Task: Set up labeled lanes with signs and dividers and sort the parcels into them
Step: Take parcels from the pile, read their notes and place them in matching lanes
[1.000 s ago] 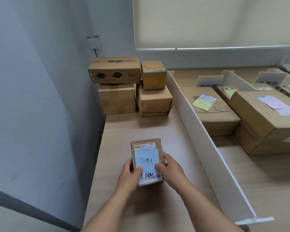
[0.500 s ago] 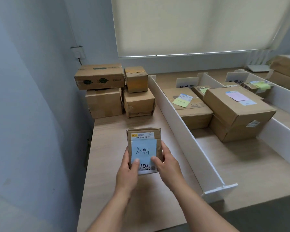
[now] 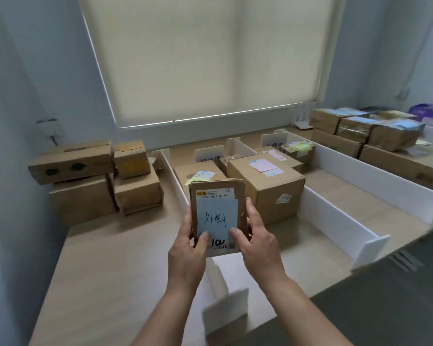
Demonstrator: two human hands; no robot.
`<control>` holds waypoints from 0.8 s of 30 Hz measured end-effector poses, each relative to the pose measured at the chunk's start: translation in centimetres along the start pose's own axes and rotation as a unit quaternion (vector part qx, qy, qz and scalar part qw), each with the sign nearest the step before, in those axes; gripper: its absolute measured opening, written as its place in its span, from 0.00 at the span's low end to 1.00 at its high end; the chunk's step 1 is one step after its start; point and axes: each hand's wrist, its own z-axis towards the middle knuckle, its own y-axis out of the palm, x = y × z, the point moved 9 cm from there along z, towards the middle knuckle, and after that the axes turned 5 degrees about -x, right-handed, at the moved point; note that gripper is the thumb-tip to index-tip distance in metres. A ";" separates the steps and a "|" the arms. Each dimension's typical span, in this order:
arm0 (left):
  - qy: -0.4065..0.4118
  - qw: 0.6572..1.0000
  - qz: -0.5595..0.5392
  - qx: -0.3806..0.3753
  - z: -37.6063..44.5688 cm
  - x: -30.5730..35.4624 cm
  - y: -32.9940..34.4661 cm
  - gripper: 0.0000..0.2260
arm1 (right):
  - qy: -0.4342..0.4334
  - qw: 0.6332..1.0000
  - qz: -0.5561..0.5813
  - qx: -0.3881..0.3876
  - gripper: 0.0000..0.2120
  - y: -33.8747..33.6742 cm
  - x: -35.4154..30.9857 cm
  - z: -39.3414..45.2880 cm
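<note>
— While both forearms are reaching up from the bottom of the frame, how are the hands sitting?

— The left hand (image 3: pixel 185 248) is gripping the left edge of the small parcel (image 3: pixel 216 216), thumb pressing on the blue note (image 3: pixel 216 216) stuck to its face. The right hand (image 3: pixel 256 242) is gripping the right edge, thumb lying on the lower part of the label. The parcel is standing nearly upright at the centre of the frame, lifted clear of the worktop (image 3: pixel 105 265).

— What is differing from half a second ago?

— The parcel is sitting higher and further right now, covering the near part of the first white divider (image 3: pixel 176 174) instead of hovering over the left lane. The view is also swinging right, so a stack of parcels (image 3: pixel 360 131) at the upper right is showing more fully.

— Anything hard to make out?

— The handwriting on the note is blurring, and the bottom of the label is hiding behind the thumbs. The lane sign (image 3: pixel 208 153) behind is showing only part of its characters, and another sign (image 3: pixel 273 139) is partly blocked by boxes. The purple item at the far right edge is getting cut off.
</note>
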 end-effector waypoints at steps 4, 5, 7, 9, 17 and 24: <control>0.009 0.999 -0.031 -0.031 -0.2 2.3 9.4 0.30 | -0.007 0.999 -0.035 0.033 0.34 -9.0 3.9 -0.7; 0.011 0.998 -0.039 -0.039 -0.4 2.9 11.7 0.30 | -0.007 0.998 -0.042 0.046 0.34 -11.2 4.9 -0.9; 0.016 0.997 -0.057 -0.051 -0.7 4.2 16.2 0.30 | -0.001 0.997 -0.050 0.063 0.34 -15.2 6.9 -1.3; 0.016 0.995 -0.075 -0.057 -0.8 5.0 20.1 0.29 | 0.002 0.995 -0.062 0.073 0.33 -18.7 8.7 -1.6; 0.015 0.989 -0.107 -0.105 -1.1 7.5 33.1 0.30 | 0.040 0.987 -0.081 0.133 0.32 -30.1 15.0 -2.7; 0.027 0.983 -0.093 -0.154 1.5 9.0 42.3 0.29 | 0.066 0.979 -0.072 0.177 0.32 -36.8 20.0 -0.5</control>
